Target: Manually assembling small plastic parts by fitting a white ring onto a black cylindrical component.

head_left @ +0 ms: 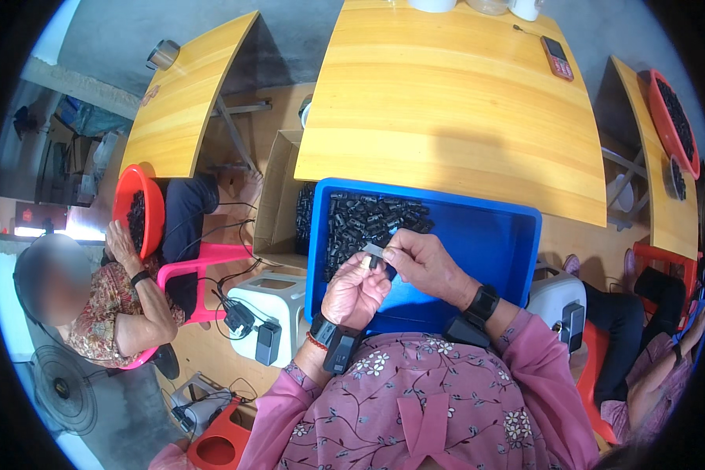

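Note:
Both my hands meet above a blue plastic tray [478,258] in front of me. My left hand [356,294] is closed, fingertips up, pinching a small black part [376,262]; something pale yellow covers one fingertip. From the right, my right hand [431,266] reaches over with thumb and fingers pinched together at the same spot. A small flat grey piece [373,250] shows between the hands, its end at my right fingertips; its exact kind is unclear. Many small black plastic parts [368,219] lie heaped in the tray's left half.
A yellow wooden table [454,94] stands beyond the tray, with a phone [557,59] on it. Left of the tray are a cardboard box [278,200] and a white stool [266,313]. One person sits at left holding a red basin [155,207]; another sits at right.

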`<state>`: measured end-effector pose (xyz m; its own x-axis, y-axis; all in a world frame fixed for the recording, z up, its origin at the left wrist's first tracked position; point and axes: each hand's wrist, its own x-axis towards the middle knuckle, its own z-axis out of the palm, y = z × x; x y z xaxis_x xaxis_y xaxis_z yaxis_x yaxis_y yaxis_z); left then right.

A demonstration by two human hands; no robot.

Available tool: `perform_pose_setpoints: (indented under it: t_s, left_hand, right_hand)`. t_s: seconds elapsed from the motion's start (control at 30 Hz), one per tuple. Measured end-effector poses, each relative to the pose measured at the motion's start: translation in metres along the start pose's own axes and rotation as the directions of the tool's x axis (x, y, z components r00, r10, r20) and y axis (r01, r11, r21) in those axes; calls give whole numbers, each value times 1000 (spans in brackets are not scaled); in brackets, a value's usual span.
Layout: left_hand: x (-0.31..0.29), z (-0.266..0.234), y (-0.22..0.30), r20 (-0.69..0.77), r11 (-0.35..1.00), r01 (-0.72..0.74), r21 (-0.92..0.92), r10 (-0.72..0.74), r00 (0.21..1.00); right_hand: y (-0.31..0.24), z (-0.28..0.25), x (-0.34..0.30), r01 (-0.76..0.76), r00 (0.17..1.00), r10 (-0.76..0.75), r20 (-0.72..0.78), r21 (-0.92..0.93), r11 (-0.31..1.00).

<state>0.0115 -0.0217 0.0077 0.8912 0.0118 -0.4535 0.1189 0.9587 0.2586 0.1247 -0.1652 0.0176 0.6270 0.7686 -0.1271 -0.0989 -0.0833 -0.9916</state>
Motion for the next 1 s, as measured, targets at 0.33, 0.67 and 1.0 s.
perform_pose_setpoints:
  t_s: [0.33,0.67,1.0]
  left_hand:
    - [0,5,1,-41,1000,-4,4,4,999]
    - [-1,-4,-3,-100,998,-62,9,62,993]
    - [1,-6,0,-17,997,-41,-62,40,999]
  right_hand:
    - [0,0,0,-52,999,52,16,46,998]
    - [5,4,0,91,996,-90,25,-71,993]
    - [-5,-10,1,-103,991,114,-66,153,983]
